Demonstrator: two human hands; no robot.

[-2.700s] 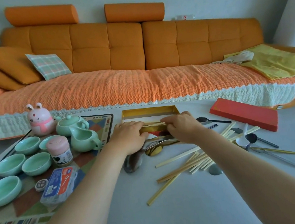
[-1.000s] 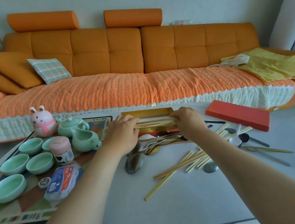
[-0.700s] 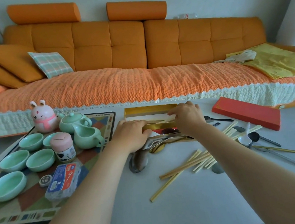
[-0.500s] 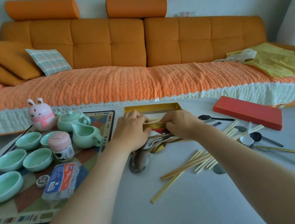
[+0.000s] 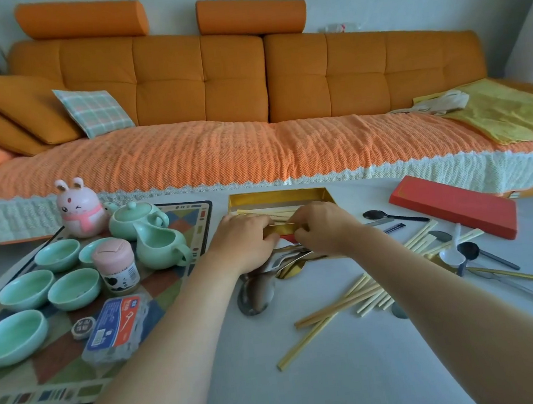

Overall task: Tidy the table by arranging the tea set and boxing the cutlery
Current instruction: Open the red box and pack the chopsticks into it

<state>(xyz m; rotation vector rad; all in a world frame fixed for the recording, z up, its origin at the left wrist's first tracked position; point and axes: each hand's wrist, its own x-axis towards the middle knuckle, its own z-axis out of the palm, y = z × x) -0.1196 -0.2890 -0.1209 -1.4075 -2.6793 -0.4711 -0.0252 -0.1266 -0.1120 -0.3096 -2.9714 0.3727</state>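
Observation:
An open gold cutlery box [image 5: 278, 197] lies at the table's far middle with several pale chopsticks [image 5: 268, 214] inside. My left hand [image 5: 242, 237] and my right hand [image 5: 324, 225] meet at its near wall, fingers pinched on a thin chopstick between them. More loose chopsticks [image 5: 353, 301] lie to the right. Metal spoons [image 5: 259, 292] lie just below my hands, and dark spoons [image 5: 468, 252] further right. The mint teapot [image 5: 134, 217], pitcher [image 5: 160, 247] and several mint cups [image 5: 26, 289] stand on the patterned mat [image 5: 191, 223].
The red box lid [image 5: 451, 207] lies at the right. A pink bunny figure [image 5: 76, 208], a pink-lidded jar [image 5: 116, 265], a floss-pick box [image 5: 116, 322] and a small round tin [image 5: 83, 327] share the mat. An orange sofa [image 5: 252, 150] runs behind the table.
My hands carried chopsticks over the gold box and laid them in. Both hands have since drawn closer together at the box's near wall.

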